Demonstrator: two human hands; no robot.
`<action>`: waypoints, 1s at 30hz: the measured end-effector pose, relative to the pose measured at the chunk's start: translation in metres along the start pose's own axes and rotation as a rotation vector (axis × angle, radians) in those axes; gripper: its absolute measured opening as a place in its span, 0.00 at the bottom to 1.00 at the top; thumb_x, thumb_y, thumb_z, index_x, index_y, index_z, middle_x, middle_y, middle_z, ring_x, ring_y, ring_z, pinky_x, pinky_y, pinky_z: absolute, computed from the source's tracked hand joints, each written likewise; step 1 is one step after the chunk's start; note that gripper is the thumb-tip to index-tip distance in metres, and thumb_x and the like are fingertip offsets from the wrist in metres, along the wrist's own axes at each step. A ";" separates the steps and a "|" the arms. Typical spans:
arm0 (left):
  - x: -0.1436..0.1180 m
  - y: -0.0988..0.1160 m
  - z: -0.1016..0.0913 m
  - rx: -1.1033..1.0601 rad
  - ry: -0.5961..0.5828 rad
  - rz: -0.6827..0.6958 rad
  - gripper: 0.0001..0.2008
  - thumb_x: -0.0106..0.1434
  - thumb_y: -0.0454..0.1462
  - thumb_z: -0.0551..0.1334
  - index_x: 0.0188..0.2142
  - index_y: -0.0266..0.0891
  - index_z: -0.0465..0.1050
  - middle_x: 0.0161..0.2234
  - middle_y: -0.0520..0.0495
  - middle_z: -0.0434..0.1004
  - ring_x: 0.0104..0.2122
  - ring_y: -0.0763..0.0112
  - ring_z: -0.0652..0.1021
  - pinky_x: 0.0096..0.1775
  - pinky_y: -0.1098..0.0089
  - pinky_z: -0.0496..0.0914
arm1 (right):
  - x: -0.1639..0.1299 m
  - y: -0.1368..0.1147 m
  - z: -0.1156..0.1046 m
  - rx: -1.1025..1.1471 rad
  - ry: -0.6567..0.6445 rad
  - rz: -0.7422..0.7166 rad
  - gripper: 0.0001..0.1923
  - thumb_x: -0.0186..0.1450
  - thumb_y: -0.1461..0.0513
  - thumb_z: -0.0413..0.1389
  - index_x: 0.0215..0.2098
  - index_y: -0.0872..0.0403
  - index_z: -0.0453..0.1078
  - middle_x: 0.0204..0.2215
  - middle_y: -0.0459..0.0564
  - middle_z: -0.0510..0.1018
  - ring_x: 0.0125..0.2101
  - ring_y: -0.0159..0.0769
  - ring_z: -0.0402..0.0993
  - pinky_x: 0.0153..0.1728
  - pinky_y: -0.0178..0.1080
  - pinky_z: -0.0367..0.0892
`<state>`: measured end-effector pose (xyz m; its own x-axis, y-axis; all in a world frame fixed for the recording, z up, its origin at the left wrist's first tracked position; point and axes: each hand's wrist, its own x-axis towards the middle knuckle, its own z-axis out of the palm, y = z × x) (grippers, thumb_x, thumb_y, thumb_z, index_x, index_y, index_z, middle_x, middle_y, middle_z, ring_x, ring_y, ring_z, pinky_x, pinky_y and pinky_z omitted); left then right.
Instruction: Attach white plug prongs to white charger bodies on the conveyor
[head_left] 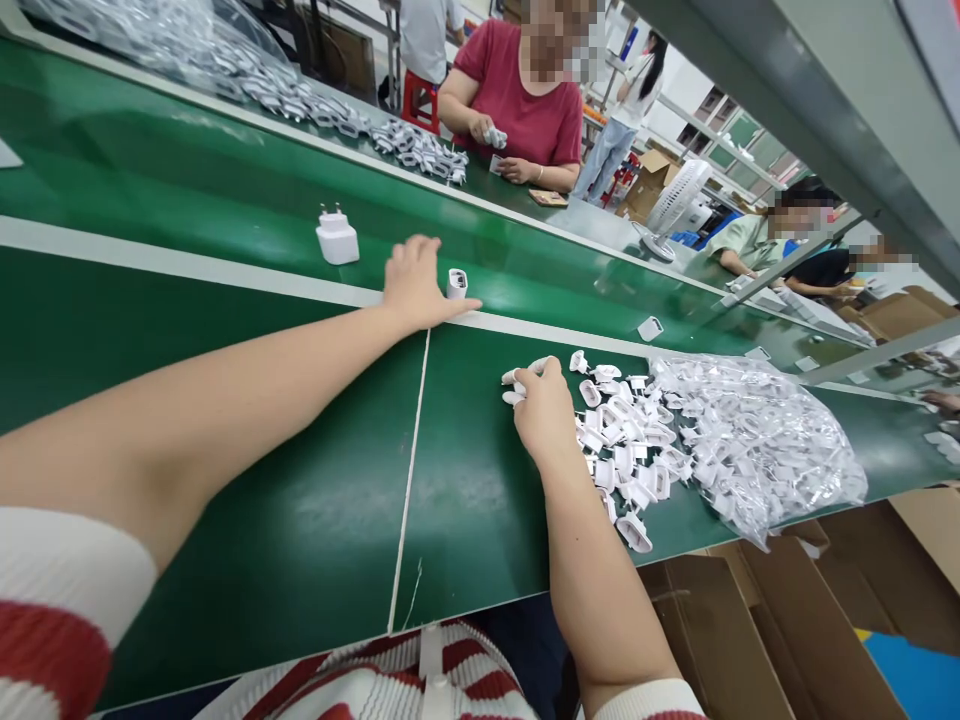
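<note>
My left hand (416, 285) reaches over the far side of the bench, fingers spread and thumb stretched out to the right. A small white charger housing (457, 283), its hollow end showing, stands between thumb and fingers; whether they touch it I cannot tell. To the left, a white plug charger (337, 238) stands with two pins up. Over the green bench, my right hand (541, 405) is curled closed beside a loose pile of white plug heads (622, 425). White shapes show at its fingertips; whether these are finger covers or plug parts is unclear.
A clear plastic bag (765, 440) of white parts lies right of the pile. Another white housing (650, 328) sits on the green belt (525, 285). Across it, a co-worker in red (517, 90) handles small white parts. Cardboard boxes (750, 600) stand below the bench edge.
</note>
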<state>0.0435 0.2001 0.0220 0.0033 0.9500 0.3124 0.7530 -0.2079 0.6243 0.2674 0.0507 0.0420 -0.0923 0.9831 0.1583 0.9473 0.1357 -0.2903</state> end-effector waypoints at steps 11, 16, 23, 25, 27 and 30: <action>-0.111 0.016 -0.024 -0.169 -0.177 0.204 0.18 0.69 0.49 0.58 0.49 0.42 0.78 0.45 0.44 0.81 0.45 0.54 0.77 0.48 0.60 0.70 | 0.004 0.000 -0.006 1.393 -0.201 0.147 0.21 0.60 0.48 0.65 0.46 0.49 0.76 0.46 0.50 0.80 0.43 0.36 0.78 0.47 0.42 0.77; -0.193 0.011 -0.050 -0.277 -0.356 0.155 0.23 0.70 0.53 0.60 0.58 0.46 0.75 0.49 0.44 0.81 0.48 0.55 0.77 0.49 0.60 0.73 | -0.005 -0.009 -0.011 1.495 -0.374 0.100 0.26 0.53 0.52 0.71 0.48 0.46 0.74 0.45 0.46 0.80 0.40 0.33 0.77 0.43 0.37 0.78; -0.200 0.002 -0.050 -0.383 -0.313 0.158 0.25 0.65 0.55 0.66 0.55 0.45 0.77 0.51 0.44 0.79 0.48 0.57 0.77 0.51 0.60 0.73 | -0.013 -0.028 -0.013 1.433 -0.466 0.198 0.24 0.61 0.51 0.66 0.54 0.46 0.74 0.55 0.48 0.80 0.36 0.30 0.78 0.41 0.39 0.82; -0.196 0.001 -0.050 -0.411 -0.323 0.183 0.18 0.67 0.53 0.65 0.49 0.46 0.80 0.45 0.46 0.81 0.45 0.59 0.78 0.49 0.61 0.73 | -0.016 -0.034 -0.014 1.400 -0.448 0.193 0.23 0.61 0.52 0.68 0.53 0.46 0.75 0.55 0.48 0.80 0.40 0.32 0.80 0.45 0.43 0.82; -0.194 0.000 -0.051 -0.418 -0.332 0.214 0.18 0.67 0.52 0.66 0.50 0.46 0.80 0.45 0.47 0.81 0.45 0.59 0.78 0.48 0.61 0.73 | -0.020 -0.041 -0.013 1.357 -0.411 0.163 0.20 0.61 0.54 0.69 0.51 0.46 0.77 0.54 0.47 0.81 0.46 0.37 0.81 0.48 0.46 0.82; -0.193 -0.001 -0.052 -0.423 -0.347 0.222 0.19 0.67 0.51 0.66 0.50 0.46 0.80 0.45 0.47 0.82 0.46 0.58 0.78 0.47 0.61 0.73 | -0.028 -0.049 -0.009 1.206 -0.256 0.063 0.16 0.60 0.56 0.70 0.46 0.46 0.80 0.48 0.46 0.83 0.48 0.41 0.81 0.51 0.49 0.80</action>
<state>0.0080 0.0045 -0.0019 0.3997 0.8790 0.2600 0.3821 -0.4176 0.8244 0.2265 0.0158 0.0606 -0.2429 0.9693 -0.0376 0.0758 -0.0197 -0.9969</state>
